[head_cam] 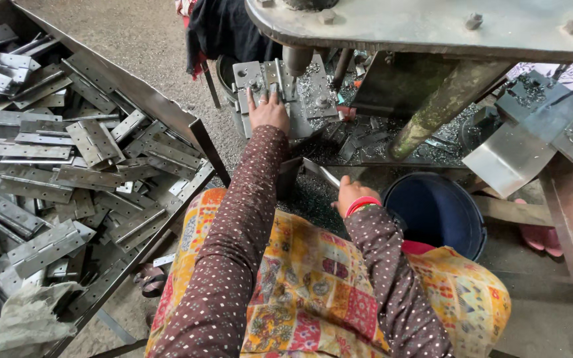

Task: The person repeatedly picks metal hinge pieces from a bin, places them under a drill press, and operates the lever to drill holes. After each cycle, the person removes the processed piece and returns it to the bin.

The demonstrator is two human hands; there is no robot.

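1. The left hand (268,113), upper centre of the frame, lies flat with fingers spread, pressing a metal hinge (268,78) onto the press bed (313,99) beneath the ram (297,59).
2. The right hand (353,193), mid-frame, curls around a lever handle (319,171).
3. This looks like the positioning step; the next move calls for fingers clear of the ram.
4. Loose hinges fill the tray (167,109) at left.

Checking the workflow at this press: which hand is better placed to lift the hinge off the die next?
Left, probably. The left hand already rests on the hinge lying on the die under the punch. The right hand is lower down, closed around a metal lever near the blue bucket.
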